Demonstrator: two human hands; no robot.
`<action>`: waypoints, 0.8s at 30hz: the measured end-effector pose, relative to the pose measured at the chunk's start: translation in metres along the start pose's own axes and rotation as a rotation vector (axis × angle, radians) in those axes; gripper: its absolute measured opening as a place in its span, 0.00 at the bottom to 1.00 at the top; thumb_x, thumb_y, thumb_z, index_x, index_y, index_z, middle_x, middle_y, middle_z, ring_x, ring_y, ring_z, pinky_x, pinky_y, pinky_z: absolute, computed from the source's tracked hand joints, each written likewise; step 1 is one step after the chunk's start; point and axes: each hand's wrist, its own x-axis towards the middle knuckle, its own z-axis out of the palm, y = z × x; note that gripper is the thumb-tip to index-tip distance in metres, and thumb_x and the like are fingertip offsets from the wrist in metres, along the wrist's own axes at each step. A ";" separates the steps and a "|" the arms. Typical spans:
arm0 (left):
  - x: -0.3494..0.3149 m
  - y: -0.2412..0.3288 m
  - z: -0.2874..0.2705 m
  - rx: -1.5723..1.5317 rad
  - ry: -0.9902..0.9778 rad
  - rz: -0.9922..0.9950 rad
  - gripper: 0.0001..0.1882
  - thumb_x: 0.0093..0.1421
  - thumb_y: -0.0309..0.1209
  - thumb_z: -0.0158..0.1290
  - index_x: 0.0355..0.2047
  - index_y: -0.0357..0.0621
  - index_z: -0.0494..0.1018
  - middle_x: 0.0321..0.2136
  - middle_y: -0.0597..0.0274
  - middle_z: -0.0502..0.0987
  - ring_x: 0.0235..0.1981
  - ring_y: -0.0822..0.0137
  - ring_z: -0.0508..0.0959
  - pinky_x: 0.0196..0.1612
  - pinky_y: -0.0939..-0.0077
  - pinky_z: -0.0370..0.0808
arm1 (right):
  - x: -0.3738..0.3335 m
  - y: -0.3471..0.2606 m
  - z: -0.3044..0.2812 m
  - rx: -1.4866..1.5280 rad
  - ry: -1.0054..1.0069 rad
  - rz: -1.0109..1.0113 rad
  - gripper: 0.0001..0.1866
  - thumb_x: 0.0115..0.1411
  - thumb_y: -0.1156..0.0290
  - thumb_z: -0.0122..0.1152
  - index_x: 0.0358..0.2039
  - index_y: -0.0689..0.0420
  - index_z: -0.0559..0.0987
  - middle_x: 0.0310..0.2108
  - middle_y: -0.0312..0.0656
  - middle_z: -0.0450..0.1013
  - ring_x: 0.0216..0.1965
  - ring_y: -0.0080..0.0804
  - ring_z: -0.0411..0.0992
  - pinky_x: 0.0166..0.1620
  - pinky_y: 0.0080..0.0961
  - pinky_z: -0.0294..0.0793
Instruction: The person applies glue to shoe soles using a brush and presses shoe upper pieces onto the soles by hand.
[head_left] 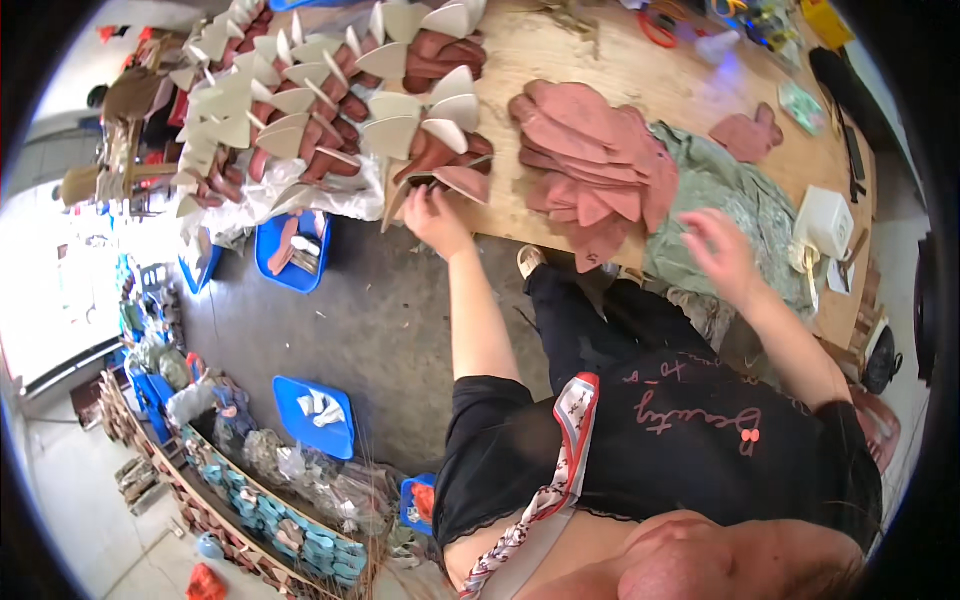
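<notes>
My left hand reaches to the near edge of the table, its fingers closed on the edge of a reddish-brown shoe upper piece. That piece belongs to a cluster of similar pieces with pale, upright flaps. My right hand hovers over a crumpled green cloth or bag, its fingers loosely apart and nothing visible in them. Between my hands lies a fanned pile of flat, pinkish-red cut pieces, overhanging the table edge.
Rows of shoe pieces with pale flaps fill the table's left. Farther right are a lone red piece, a white container and red-handled scissors. Blue bins stand on the floor beside a rack of teal pieces.
</notes>
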 end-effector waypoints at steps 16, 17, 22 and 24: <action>0.006 0.002 -0.009 -0.118 -0.086 -0.083 0.12 0.56 0.29 0.56 0.39 0.39 0.76 0.45 0.50 0.72 0.49 0.51 0.68 0.51 0.60 0.65 | 0.212 -0.059 0.219 -0.128 0.023 -0.316 0.10 0.53 0.74 0.57 0.37 0.62 0.76 0.33 0.51 0.71 0.38 0.48 0.71 0.40 0.37 0.71; 0.006 -0.001 -0.010 -0.121 -0.088 -0.087 0.12 0.56 0.29 0.56 0.39 0.39 0.76 0.45 0.50 0.72 0.49 0.51 0.68 0.51 0.60 0.65 | 0.213 -0.058 0.225 -0.119 0.053 -0.339 0.10 0.53 0.74 0.57 0.37 0.62 0.76 0.33 0.50 0.72 0.37 0.48 0.71 0.40 0.37 0.71; 0.002 -0.011 -0.012 -0.115 -0.102 -0.007 0.11 0.55 0.27 0.56 0.39 0.41 0.74 0.45 0.52 0.72 0.49 0.50 0.67 0.52 0.58 0.64 | 0.214 -0.049 0.231 -0.226 0.010 -0.338 0.10 0.53 0.73 0.58 0.37 0.61 0.76 0.32 0.49 0.72 0.36 0.47 0.71 0.38 0.36 0.71; 0.000 -0.013 -0.013 -0.119 -0.084 -0.002 0.11 0.54 0.26 0.56 0.39 0.41 0.74 0.45 0.53 0.72 0.49 0.50 0.67 0.52 0.59 0.64 | 0.213 -0.047 0.231 -0.268 -0.024 -0.348 0.10 0.54 0.72 0.58 0.36 0.61 0.77 0.31 0.49 0.72 0.35 0.47 0.71 0.38 0.36 0.71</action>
